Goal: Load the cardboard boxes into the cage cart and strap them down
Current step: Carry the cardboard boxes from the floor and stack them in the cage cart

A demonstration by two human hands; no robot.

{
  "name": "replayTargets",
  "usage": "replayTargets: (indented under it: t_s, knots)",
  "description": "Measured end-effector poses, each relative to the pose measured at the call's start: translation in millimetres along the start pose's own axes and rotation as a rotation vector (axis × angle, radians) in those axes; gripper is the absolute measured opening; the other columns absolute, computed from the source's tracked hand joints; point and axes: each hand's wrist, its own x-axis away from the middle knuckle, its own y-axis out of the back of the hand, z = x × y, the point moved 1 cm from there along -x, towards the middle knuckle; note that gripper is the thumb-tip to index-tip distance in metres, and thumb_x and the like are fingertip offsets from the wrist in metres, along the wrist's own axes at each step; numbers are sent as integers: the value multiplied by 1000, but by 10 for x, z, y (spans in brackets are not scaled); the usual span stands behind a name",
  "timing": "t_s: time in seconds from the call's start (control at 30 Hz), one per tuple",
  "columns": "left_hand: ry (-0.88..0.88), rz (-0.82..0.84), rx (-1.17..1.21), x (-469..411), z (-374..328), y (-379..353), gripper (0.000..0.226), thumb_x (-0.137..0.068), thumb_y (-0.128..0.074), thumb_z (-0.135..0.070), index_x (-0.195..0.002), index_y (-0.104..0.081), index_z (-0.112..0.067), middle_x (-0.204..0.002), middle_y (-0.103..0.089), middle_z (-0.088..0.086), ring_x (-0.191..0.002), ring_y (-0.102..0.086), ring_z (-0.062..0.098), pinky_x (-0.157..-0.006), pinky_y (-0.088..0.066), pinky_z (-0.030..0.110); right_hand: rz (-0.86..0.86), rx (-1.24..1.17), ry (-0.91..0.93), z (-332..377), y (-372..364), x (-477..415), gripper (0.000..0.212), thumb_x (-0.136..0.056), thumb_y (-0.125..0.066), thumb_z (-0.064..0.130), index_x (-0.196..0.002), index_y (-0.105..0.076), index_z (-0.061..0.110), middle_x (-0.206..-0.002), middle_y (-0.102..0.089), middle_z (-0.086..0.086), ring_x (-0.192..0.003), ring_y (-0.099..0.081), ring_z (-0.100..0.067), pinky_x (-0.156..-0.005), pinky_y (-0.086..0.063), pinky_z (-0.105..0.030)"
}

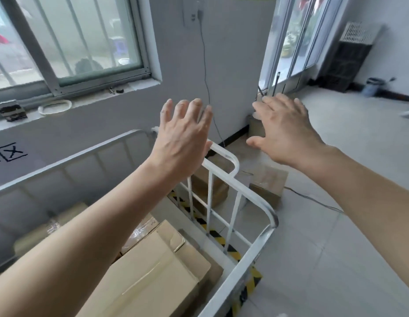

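Pale tiled floor (pixel 336 248) fills the right side; grey wall (pixel 221 53) behind, with a barred window (pixel 73 42) at upper left. White cage cart (pixel 247 259) sits lower left against the wall, its railed sides up and its top open.

Cardboard boxes (pixel 153 271) are inside the cart, packed close. The biggest is nearest the camera with a taped seam on top; more tan boxes sit behind and left of it, partly hidden by the left forearm. No strap seen over them.

Two more boxes on the floor (pixel 267 181) outside the cart, just past its far corner. One is seen through the bars, the other is beside it to the right.

Both bare arms reach forward. Left hand (pixel 182 138) is raised over the cart's far corner rail, fingers spread and released, holding nothing. Cannot tell if the palm edge touches the rail. Right hand (pixel 288 131) is out over the floor boxes, back up, fingers spread and released, also empty. Hands are near each other, not touching.

Yellow-black hazard tape (pixel 221 239) runs on the floor under the cart's right side. A thin cable (pixel 313 199) trails across the tiles. A white ring (pixel 54 106) lies on the window sill. A small bucket (pixel 371 86) stands far right by the wall.
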Motion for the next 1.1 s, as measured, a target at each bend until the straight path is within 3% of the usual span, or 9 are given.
replayTargets:
  t_s: [0.23, 0.47, 0.67, 1.1]
  knots:
    - [-26, -56, 41, -1068, -1097, -691, 61, -77, -75, -26, -128, -53, -2, -127, -53, 20, -119, -49, 41, -106, -27, 58, 24, 11, -5, -1567, -470, -498, 55, -83, -66, 44, -125, -48, 14, -130, -47, -5, -129, -34, -28, -112, -23, -45]
    - [12, 6, 130, -2018, -2103, -1392, 58, -74, -77, -25, -123, -56, -2, -122, -55, 19, -113, -53, 40, -103, -31, 58, 120, 43, 1, -2942, -858, -926, 59, -85, -64, 43, -132, -44, 13, -138, -42, -5, -133, -30, -27, -110, -20, -42]
    - [17, 84, 146, -2577, -2462, -1885, 57, -79, -72, -26, -127, -53, -3, -128, -52, 18, -116, -50, 39, -107, -27, 56, 205, 0, -19, -3558, -1280, -1273, 61, -86, -63, 43, -135, -41, 14, -143, -38, -5, -138, -24, -26, -115, -14, -43]
    - [103, 150, 156, -4072, -2605, -2977, 56, -84, -68, -28, -131, -50, -3, -131, -49, 17, -120, -47, 38, -109, -23, 54, 252, 34, 80, -4457, -2022, -2750, 56, -84, -64, 45, -127, -44, 15, -134, -44, -4, -132, -31, -26, -110, -20, -43]
